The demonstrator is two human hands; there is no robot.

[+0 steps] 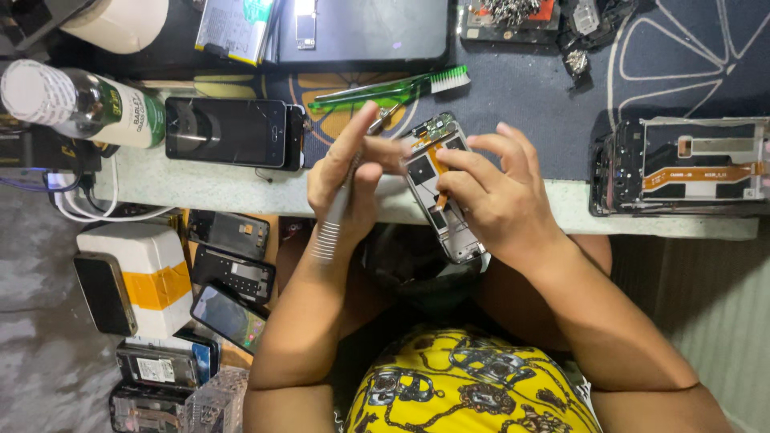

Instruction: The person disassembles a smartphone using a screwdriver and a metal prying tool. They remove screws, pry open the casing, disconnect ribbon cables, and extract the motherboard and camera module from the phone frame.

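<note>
We have the opened phone (439, 186) between both hands at the worktop (241, 186) edge: light, stiff, fragile inside, best held by its frame. Right hand (491, 192) clamps it; left hand (346, 178) grips tweezers (333, 220). Green toothbrush (393, 90) lies just beyond.

We've got the opened phone (439, 186) at the bench (241, 186) edge, centre, btwn our left hand (346, 172) and right hand (493, 192). Brush (393, 88) lies just behind it. Intact phone (228, 132) sits to the left, bottle (80, 104) further left. Another stripped phone (682, 167) lies well off to the right. Below the bench, left, a pile of phones (228, 273) beside a box (148, 273).
</note>
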